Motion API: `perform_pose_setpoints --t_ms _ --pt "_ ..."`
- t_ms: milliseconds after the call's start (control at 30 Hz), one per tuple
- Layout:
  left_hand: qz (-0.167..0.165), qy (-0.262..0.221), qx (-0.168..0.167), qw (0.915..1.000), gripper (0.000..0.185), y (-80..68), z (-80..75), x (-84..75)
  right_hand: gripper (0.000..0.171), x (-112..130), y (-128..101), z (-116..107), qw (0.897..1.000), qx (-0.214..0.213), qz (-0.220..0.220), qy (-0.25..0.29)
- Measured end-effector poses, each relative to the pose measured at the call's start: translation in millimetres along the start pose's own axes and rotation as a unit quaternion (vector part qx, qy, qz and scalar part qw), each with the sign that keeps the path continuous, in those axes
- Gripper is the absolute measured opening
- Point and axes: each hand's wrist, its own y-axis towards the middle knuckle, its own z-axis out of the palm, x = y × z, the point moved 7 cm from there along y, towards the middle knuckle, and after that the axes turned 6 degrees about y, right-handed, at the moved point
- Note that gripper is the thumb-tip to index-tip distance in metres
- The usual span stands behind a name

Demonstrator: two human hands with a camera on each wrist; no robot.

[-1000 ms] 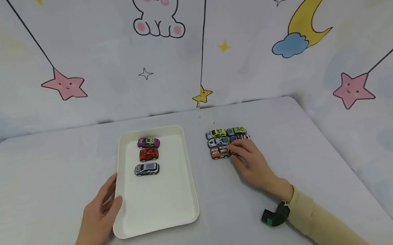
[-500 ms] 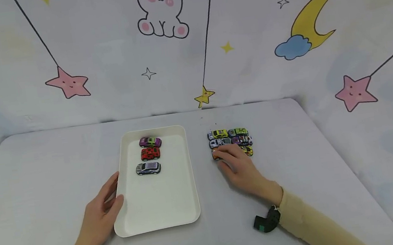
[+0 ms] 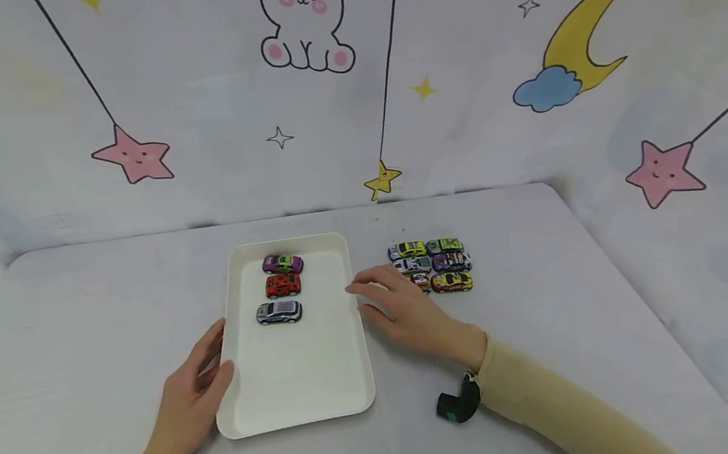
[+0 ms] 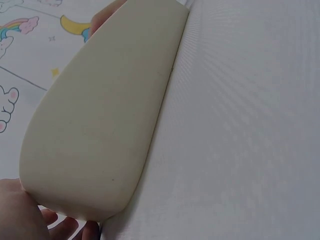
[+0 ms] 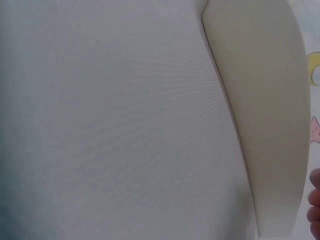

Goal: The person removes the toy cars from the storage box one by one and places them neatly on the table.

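A white tray lies on the table, with a purple-and-green toy car, a red toy car and a silver toy car in its upper half. My left hand holds the tray's left side, thumb over the rim and fingers along the outer wall; fingertips show low in the left wrist view. My right hand is at the tray's right rim with loosely bent fingers. In the right wrist view its fingertips show past the wall. No toy car shows in it.
Right of the tray, several toy cars stand in paired rows. They include a yellow-and-red car, a purple car, a green car and an orange car partly behind the right hand. A patterned cloth backdrop rises behind the table.
My right hand has moved left from the grouped cars, over the orange car, to the tray's right rim. The yellow-and-red car is uncovered now. My left hand stays at the tray.
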Motion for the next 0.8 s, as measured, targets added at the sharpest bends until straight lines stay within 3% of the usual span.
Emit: perform_pose_setpoints --t_ms 167,333,800 --pt "0.003 0.002 -0.002 1.0 0.058 0.4 0.1 -0.8 0.03 9 14 6 0.999 0.037 -0.012 -0.001" --pt "-0.001 0.0 0.003 1.0 0.058 0.1 0.2 -0.2 0.032 14 28 11 0.996 0.092 0.006 -0.006" --pt "-0.005 0.002 0.008 0.9999 0.059 -0.2 0.9 0.7 0.033 34 71 23 0.973 0.226 0.041 -0.02"
